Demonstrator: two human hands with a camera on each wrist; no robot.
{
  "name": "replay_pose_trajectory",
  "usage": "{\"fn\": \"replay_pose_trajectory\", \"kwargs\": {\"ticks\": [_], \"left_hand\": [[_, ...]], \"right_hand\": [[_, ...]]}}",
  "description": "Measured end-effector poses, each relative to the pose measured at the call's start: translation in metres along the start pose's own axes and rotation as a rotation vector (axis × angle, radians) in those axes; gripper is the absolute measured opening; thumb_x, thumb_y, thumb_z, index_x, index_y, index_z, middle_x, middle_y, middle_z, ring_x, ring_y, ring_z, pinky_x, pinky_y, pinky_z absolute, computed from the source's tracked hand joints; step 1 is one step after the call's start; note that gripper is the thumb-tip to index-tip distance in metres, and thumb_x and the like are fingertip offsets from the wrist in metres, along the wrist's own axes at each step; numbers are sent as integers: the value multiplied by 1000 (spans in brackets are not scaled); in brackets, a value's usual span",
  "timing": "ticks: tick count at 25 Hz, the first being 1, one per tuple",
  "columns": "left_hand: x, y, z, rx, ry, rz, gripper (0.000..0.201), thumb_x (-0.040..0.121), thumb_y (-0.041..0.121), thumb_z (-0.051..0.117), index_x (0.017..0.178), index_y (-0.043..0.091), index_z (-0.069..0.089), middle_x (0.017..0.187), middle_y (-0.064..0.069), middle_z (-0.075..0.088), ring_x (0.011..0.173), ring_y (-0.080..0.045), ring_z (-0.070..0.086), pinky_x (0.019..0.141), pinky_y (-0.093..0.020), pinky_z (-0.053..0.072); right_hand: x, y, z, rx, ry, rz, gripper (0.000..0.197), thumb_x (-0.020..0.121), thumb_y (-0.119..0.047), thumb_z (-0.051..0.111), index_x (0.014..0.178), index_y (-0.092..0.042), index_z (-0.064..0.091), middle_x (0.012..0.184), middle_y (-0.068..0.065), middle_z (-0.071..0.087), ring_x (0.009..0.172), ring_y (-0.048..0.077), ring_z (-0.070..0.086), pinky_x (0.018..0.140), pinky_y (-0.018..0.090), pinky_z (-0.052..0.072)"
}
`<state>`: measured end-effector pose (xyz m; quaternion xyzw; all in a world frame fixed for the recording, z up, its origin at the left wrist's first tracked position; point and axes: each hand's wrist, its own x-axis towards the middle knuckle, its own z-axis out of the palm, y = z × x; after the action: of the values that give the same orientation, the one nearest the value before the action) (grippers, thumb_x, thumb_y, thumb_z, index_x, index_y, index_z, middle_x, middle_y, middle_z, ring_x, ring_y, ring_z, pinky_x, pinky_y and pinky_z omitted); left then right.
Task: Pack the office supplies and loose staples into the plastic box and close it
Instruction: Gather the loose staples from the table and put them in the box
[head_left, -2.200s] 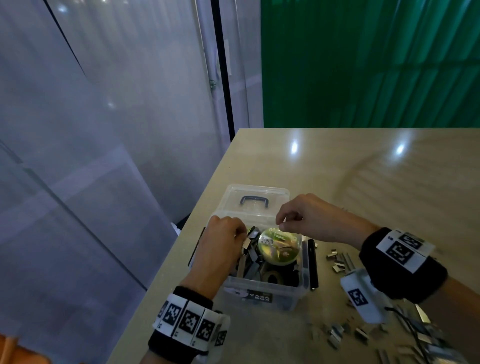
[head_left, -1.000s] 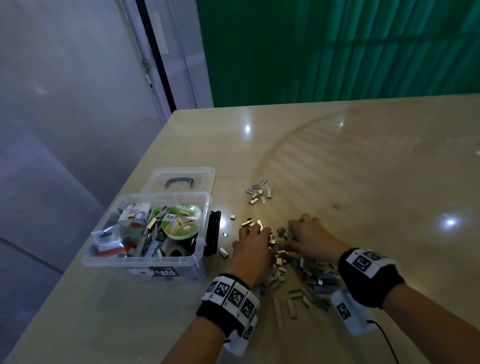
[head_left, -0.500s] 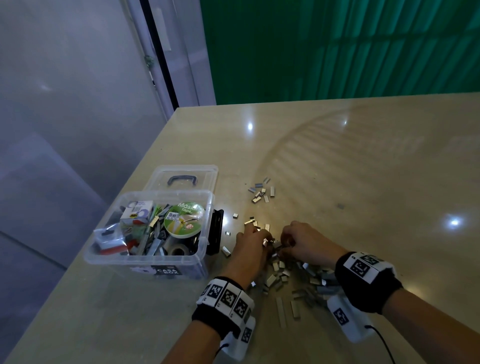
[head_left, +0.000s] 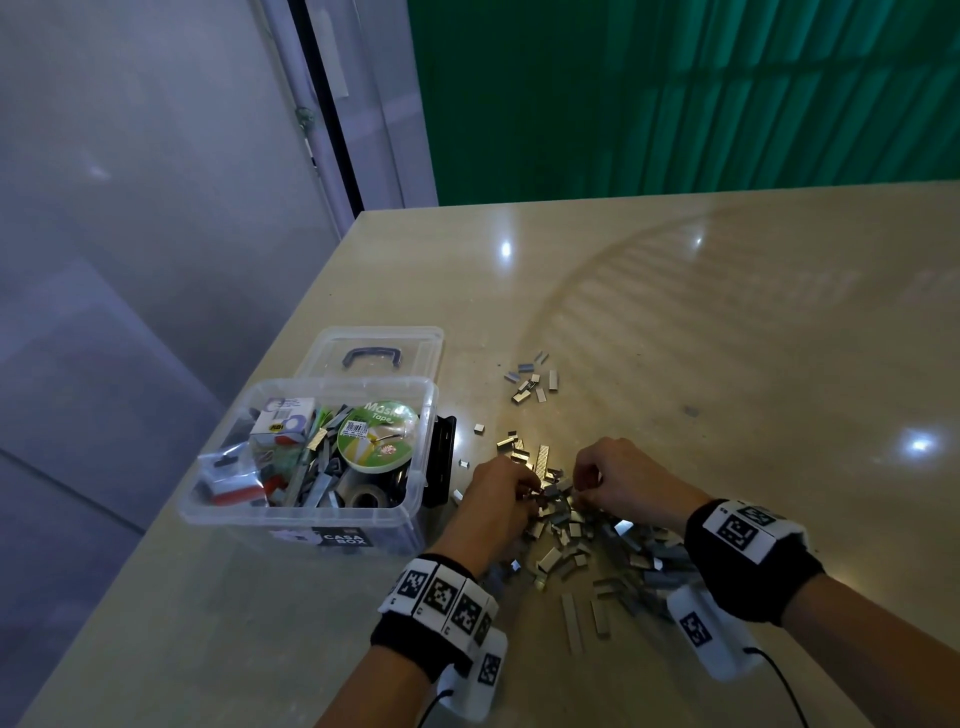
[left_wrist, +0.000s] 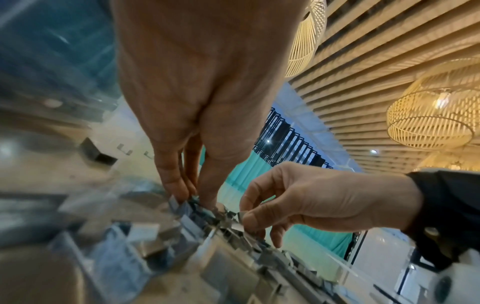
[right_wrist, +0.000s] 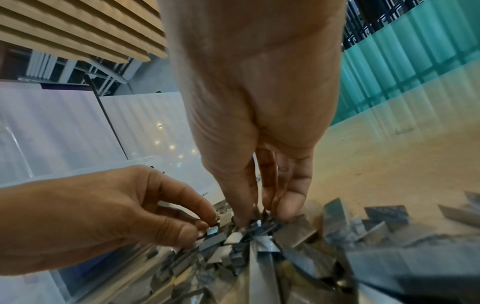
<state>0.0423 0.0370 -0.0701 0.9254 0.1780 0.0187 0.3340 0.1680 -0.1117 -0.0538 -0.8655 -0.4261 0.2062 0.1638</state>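
Observation:
The clear plastic box (head_left: 311, 517) stands open at the table's left edge, its lid (head_left: 371, 353) folded back behind it. Inside lie a green masking tape roll (head_left: 376, 428), a small white carton (head_left: 283, 418) and staple strips. A pile of loose staples (head_left: 597, 540) covers the table right of the box. Both hands are down in the pile's near-left part, fingertips almost meeting. My left hand (head_left: 530, 493) (left_wrist: 192, 195) pinches a clump of staples. My right hand (head_left: 579, 486) (right_wrist: 262, 216) pinches staples too.
A smaller scatter of staples (head_left: 530, 382) lies farther back on the table, with single pieces (head_left: 478, 428) between it and the pile. The box's black latch (head_left: 441, 467) sticks out toward my left hand. The table edge (head_left: 291, 317) drops off just left of the box.
Both hands left the box and came right to the staple pile. Over the last half second their fingers have curled in and closed on staples.

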Motion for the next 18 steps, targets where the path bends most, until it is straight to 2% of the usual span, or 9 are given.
{"fn": "replay_pose_trajectory", "kwargs": {"ticks": [2, 4, 7, 9, 11, 16, 18], "left_hand": [[3, -1, -1, 65, -50, -24, 22, 85, 7, 71, 106, 12, 76, 102, -8, 73, 96, -21, 67, 86, -27, 53], [4, -1, -3, 90, -68, -36, 19, 86, 8, 70, 103, 9, 76, 98, -10, 74, 93, -24, 68, 82, -26, 52], [5, -1, -7, 44, -38, -50, 15, 87, 6, 66, 97, 5, 76, 98, -11, 73, 95, -26, 68, 85, -32, 53], [6, 1, -8, 66, -83, -92, 16, 89, 7, 66, 101, 5, 76, 103, -11, 72, 99, -26, 67, 89, -32, 53], [5, 2, -8, 127, -114, -103, 16, 89, 12, 68, 104, 9, 75, 107, -11, 71, 101, -26, 66, 92, -37, 54], [-3, 10, -17, 92, 23, -28, 8, 92, 22, 63, 101, 21, 63, 100, -3, 65, 91, -21, 63, 85, -43, 56], [-4, 18, -27, 53, 71, 1, 9, 92, 23, 65, 101, 21, 65, 99, -4, 66, 87, -22, 65, 82, -43, 57]], "right_hand": [[0, 0, -1, 1, -1, -15, 5, 91, -22, 70, 92, -18, 68, 101, -3, 55, 92, 15, 59, 70, 18, 44], [1, 1, -4, 3, -5, -26, 3, 92, -21, 70, 90, -19, 68, 100, -5, 56, 91, 13, 59, 72, 19, 47], [5, 2, -13, 38, -12, -48, 12, 90, -20, 71, 81, -24, 65, 91, -7, 62, 83, 9, 61, 66, 14, 42], [5, 1, -18, 64, -10, -57, 13, 89, -21, 73, 78, -24, 67, 81, -10, 65, 73, 1, 61, 60, 9, 40], [5, 0, -22, 98, -12, -61, 11, 87, -22, 77, 78, -22, 71, 76, -11, 67, 67, -1, 62, 57, 9, 42], [4, -11, -37, 230, 65, -59, 13, 85, -15, 77, 73, -15, 72, 65, -3, 70, 56, 6, 66, 56, 19, 52], [6, -19, -43, 256, 113, -81, 13, 82, -13, 79, 72, -14, 72, 62, -2, 71, 57, 11, 69, 61, 28, 58]]}}
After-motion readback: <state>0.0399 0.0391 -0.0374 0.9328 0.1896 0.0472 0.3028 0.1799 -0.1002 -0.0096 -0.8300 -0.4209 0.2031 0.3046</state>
